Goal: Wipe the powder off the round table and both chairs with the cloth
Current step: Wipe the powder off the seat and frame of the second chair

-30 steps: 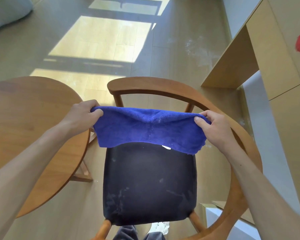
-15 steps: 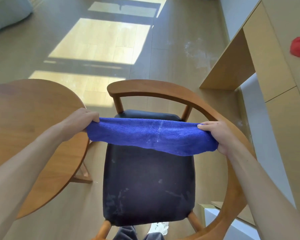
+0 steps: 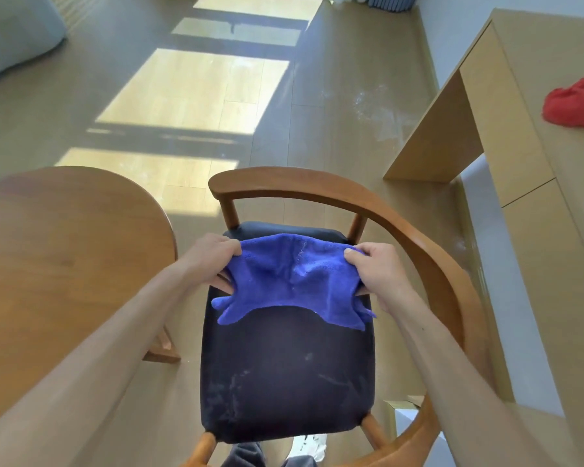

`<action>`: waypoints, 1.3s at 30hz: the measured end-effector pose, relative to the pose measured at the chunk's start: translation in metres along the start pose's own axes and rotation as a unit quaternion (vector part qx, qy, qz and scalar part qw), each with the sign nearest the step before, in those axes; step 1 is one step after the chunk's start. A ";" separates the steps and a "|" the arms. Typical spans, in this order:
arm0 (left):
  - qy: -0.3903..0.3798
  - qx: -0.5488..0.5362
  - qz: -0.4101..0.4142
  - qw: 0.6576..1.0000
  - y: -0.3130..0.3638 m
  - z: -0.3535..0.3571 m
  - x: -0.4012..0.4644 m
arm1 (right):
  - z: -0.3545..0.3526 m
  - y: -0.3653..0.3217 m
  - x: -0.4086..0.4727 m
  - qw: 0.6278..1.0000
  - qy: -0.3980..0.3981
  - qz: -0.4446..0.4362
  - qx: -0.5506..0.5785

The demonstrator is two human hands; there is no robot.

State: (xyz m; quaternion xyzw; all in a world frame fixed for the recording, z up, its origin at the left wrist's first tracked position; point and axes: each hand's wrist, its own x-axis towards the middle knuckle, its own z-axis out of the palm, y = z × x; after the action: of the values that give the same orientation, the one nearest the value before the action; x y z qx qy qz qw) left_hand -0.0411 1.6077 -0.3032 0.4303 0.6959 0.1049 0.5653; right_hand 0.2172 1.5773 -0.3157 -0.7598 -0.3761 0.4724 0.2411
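My left hand (image 3: 213, 261) and right hand (image 3: 378, 274) each pinch one end of the blue cloth (image 3: 294, 284), holding it bunched between them above the rear half of the chair (image 3: 317, 187)'s dark seat (image 3: 284, 372). White powder smears (image 3: 230, 392) show on the seat's front left area. The round table (image 3: 64, 251) stands just left of the chair, with a red cloth (image 3: 575, 102) lying on the desk (image 3: 526, 62) at right.
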 end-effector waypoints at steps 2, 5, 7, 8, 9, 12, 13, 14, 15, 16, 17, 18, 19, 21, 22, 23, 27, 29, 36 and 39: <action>-0.020 -0.017 0.008 1.000 0.005 0.021 -0.004 | 0.020 -0.004 -0.008 0.997 0.005 -0.059 -0.058; -0.068 -0.027 0.034 0.997 0.011 0.054 -0.010 | 0.047 -0.011 -0.023 0.980 -0.042 -0.146 -0.125; -0.090 -0.025 0.054 0.994 0.015 0.064 -0.014 | 0.054 -0.016 -0.029 0.978 -0.081 -0.161 -0.104; -0.108 -0.044 0.055 0.992 0.017 0.063 -0.016 | 0.051 -0.017 -0.031 0.980 -0.104 -0.153 -0.077; -0.134 -0.074 0.054 0.987 0.018 0.060 -0.018 | 0.046 -0.017 -0.031 0.980 -0.127 -0.144 -0.051; -0.207 -0.085 0.080 0.971 0.016 0.045 -0.020 | 0.030 -0.011 -0.030 0.974 -0.167 -0.146 -0.050; -0.210 -0.067 0.089 0.971 0.016 0.041 -0.019 | 0.026 -0.010 -0.028 0.973 -0.167 -0.153 -0.045; -0.195 -0.056 0.095 0.975 0.015 0.037 -0.017 | 0.022 -0.011 -0.027 0.973 -0.165 -0.160 -0.034; -0.160 -0.055 0.098 0.981 0.015 0.034 -0.014 | 0.018 -0.013 -0.026 0.972 -0.164 -0.166 -0.029; -0.107 -0.051 0.100 0.988 0.014 0.031 -0.010 | 0.013 -0.015 -0.026 0.971 -0.166 -0.167 -0.026; -0.042 -0.031 0.106 0.993 0.013 0.028 -0.005 | 0.008 -0.017 -0.025 0.971 -0.171 -0.166 -0.022; 0.016 0.007 0.115 0.993 0.011 0.025 -0.001 | 0.004 -0.018 -0.024 0.971 -0.175 -0.165 -0.013; 0.049 0.050 0.131 0.989 0.007 0.024 0.003 | 0.000 -0.019 -0.022 0.970 -0.180 -0.166 0.000; 0.031 0.122 0.178 0.976 -0.002 0.025 0.005 | -0.006 -0.020 -0.022 0.965 -0.200 -0.165 0.024; 0.004 0.149 0.203 0.968 -0.004 0.029 0.005 | -0.008 -0.021 -0.022 0.962 -0.211 -0.168 0.030; -0.017 0.175 0.228 0.958 -0.006 0.034 0.005 | -0.010 -0.022 -0.022 0.959 -0.220 -0.174 0.032; -0.015 0.282 0.247 0.927 -0.012 0.047 0.017 | -0.013 -0.015 -0.015 0.963 -0.201 -0.178 -0.008; -0.007 0.305 0.239 0.922 -0.014 0.050 0.023 | -0.012 -0.004 -0.004 0.967 -0.155 -0.188 -0.079; 0.102 0.354 0.289 0.884 -0.034 0.070 0.047 | 0.018 0.043 0.032 0.957 -0.040 -0.217 -0.186; 0.109 0.438 0.282 0.847 -0.073 0.088 0.065 | 0.042 0.078 0.043 0.945 -0.034 -0.238 -0.221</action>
State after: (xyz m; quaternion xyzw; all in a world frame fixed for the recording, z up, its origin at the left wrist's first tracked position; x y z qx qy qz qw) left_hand 0.0017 1.5795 -0.4246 0.7966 0.5754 -0.0101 0.1849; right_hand 0.2176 1.5653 -0.4136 -0.6657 -0.6492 0.3314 0.1599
